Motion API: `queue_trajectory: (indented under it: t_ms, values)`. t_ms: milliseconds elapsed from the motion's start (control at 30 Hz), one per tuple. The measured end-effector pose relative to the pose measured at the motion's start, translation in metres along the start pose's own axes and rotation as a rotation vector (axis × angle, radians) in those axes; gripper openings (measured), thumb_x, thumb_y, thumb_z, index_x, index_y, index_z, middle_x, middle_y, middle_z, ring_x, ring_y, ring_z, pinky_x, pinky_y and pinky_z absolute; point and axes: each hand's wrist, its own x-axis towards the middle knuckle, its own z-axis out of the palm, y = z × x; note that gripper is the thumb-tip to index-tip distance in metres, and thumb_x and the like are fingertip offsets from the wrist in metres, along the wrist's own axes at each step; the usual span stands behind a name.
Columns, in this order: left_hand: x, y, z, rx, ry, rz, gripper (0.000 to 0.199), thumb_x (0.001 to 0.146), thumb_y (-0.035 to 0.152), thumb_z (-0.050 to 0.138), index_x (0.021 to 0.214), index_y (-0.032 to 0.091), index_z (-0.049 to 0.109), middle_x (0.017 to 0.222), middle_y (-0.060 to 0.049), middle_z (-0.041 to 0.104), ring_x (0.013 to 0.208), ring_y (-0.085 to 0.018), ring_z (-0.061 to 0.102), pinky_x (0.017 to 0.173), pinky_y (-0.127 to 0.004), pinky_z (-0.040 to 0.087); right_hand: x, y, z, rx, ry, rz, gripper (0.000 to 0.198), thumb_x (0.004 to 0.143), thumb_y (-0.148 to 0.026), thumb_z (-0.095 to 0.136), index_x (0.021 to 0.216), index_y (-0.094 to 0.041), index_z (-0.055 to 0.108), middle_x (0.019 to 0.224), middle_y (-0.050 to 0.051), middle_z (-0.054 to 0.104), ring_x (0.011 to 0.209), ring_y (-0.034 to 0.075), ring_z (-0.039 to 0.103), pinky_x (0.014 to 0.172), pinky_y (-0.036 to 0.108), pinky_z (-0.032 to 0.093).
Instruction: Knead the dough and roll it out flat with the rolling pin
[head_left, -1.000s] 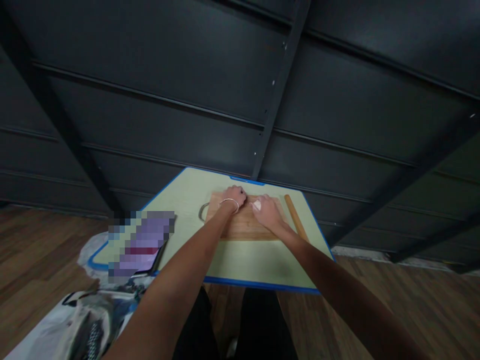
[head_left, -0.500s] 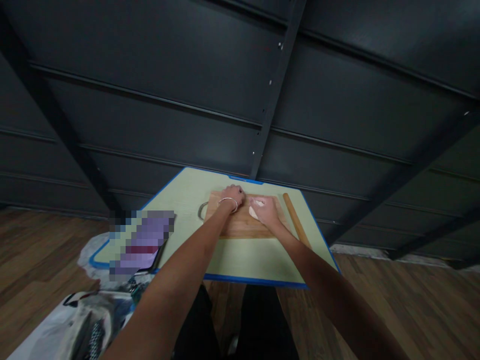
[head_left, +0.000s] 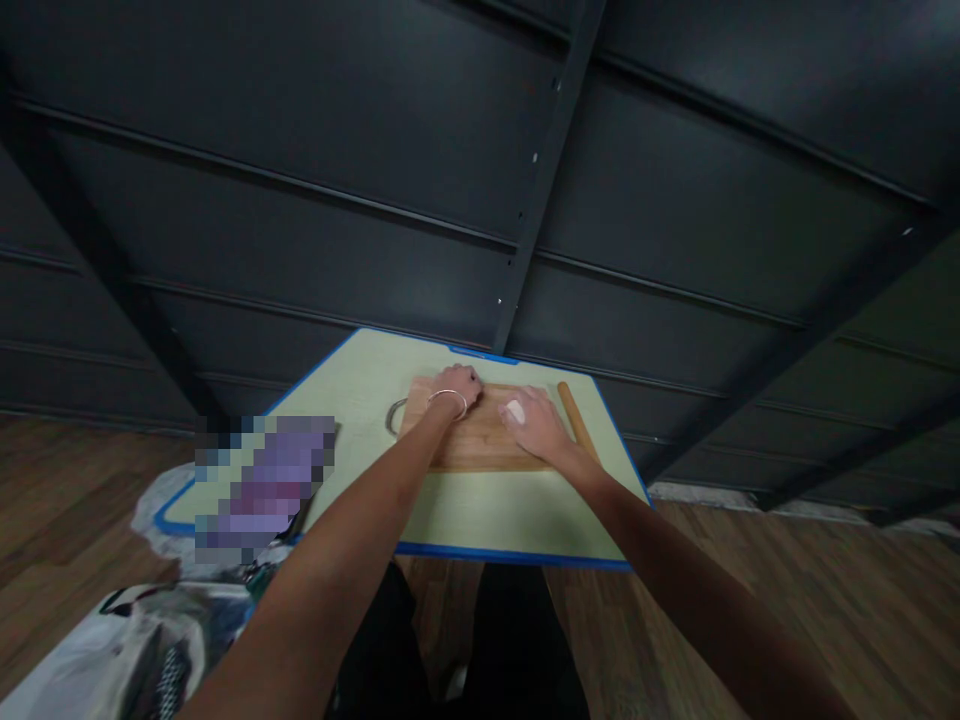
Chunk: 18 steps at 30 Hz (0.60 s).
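Note:
A wooden cutting board (head_left: 487,452) lies on the pale table, with a metal ring handle (head_left: 391,416) at its left side. My left hand (head_left: 459,384), a bangle on its wrist, is closed at the board's far left edge, its fingers curled over it. On the right half of the board my right hand (head_left: 538,424) is closed over a lump of white dough (head_left: 515,411). Only a small part of the dough shows between thumb and fingers. A rolling pin (head_left: 576,420) lies just right of the board.
The table (head_left: 480,510) has a blue rim. A phone or tablet (head_left: 274,480), blurred out, rests at its left end. Bags and cloth items (head_left: 161,640) sit at the lower left. Dark metal panels (head_left: 337,240) rise behind the table.
My right hand has rolled forward over the dough, so less of the dough shows. My left hand keeps its place on the board. The whole view has shifted slightly.

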Motion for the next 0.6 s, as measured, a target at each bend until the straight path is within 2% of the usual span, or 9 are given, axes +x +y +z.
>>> queue_trajectory:
  t_ms: [67,167,300,400,467,600]
  values:
    - [0.0,0.001,-0.001,-0.001,0.004,-0.004,0.036,0.091,0.029,0.047,0.11,0.018,0.077,0.116,-0.014,0.074,0.105,-0.025,0.068,0.09,-0.032,0.051,-0.01,-0.002,0.006,-0.033,0.058,0.051,0.032,0.101,-0.039,0.049,0.112,-0.015,0.066,0.121,0.015,0.067,0.118,0.026,0.058,0.105,0.038,0.042]
    - [0.0,0.002,-0.001,0.006,0.002,-0.009,0.038,0.093,0.029,0.045,0.11,0.018,0.076,0.116,-0.014,0.074,0.106,-0.026,0.068,0.092,-0.033,0.05,-0.016,-0.008,0.009,-0.055,0.068,0.068,0.031,0.1,-0.04,0.05,0.111,-0.014,0.065,0.12,0.017,0.067,0.119,0.028,0.057,0.106,0.042,0.042]
    - [-0.001,0.002,-0.002,0.012,0.006,-0.009,0.04,0.095,0.029,0.042,0.113,0.017,0.075,0.119,-0.016,0.073,0.109,-0.027,0.067,0.093,-0.034,0.05,-0.011,-0.019,-0.001,0.034,0.053,-0.038,0.024,0.101,-0.035,0.05,0.099,-0.018,0.067,0.113,0.013,0.07,0.116,0.026,0.059,0.106,0.041,0.042]
    - [-0.002,0.003,-0.003,0.007,0.006,-0.02,0.041,0.095,0.03,0.041,0.114,0.016,0.075,0.121,-0.017,0.072,0.11,-0.028,0.067,0.092,-0.035,0.05,-0.008,-0.018,-0.007,0.187,0.036,-0.051,0.018,0.098,-0.032,0.059,0.09,-0.019,0.067,0.098,0.008,0.073,0.097,0.022,0.065,0.095,0.036,0.048]
    - [-0.003,0.003,-0.004,-0.003,0.003,-0.029,0.041,0.095,0.03,0.042,0.114,0.016,0.075,0.121,-0.018,0.072,0.11,-0.028,0.067,0.091,-0.035,0.051,-0.009,-0.013,-0.006,0.292,0.025,-0.063,0.016,0.096,-0.032,0.062,0.092,-0.018,0.068,0.095,0.006,0.074,0.089,0.02,0.066,0.089,0.033,0.049]
    - [-0.003,0.005,-0.005,-0.012,-0.02,-0.036,0.04,0.093,0.03,0.045,0.113,0.017,0.076,0.12,-0.017,0.073,0.108,-0.029,0.068,0.091,-0.036,0.051,-0.013,-0.009,-0.002,0.298,0.01,-0.164,0.018,0.1,-0.026,0.055,0.103,-0.018,0.071,0.108,0.008,0.074,0.103,0.02,0.066,0.099,0.033,0.047]
